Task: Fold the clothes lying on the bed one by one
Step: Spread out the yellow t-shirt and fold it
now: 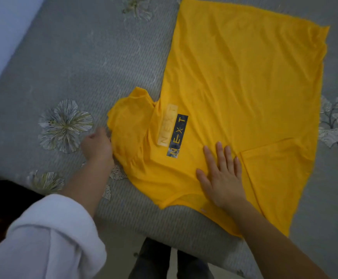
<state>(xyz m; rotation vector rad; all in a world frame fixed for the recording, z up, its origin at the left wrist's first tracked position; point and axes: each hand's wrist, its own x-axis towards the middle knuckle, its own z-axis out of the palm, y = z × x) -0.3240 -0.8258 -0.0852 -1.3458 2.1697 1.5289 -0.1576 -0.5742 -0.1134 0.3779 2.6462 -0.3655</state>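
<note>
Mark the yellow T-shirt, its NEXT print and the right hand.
yellow T-shirt (244, 77): head view, middle of the body.
NEXT print (177, 135): head view, centre of the dark strip.
right hand (222, 178): head view, back of the hand.

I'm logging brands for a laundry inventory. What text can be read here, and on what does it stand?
"NEXT": dark printed strip on the yellow T-shirt.
"NEXT": paler strip beside it, faint.
Too small to read: the tag at the shirt's near edge.
</note>
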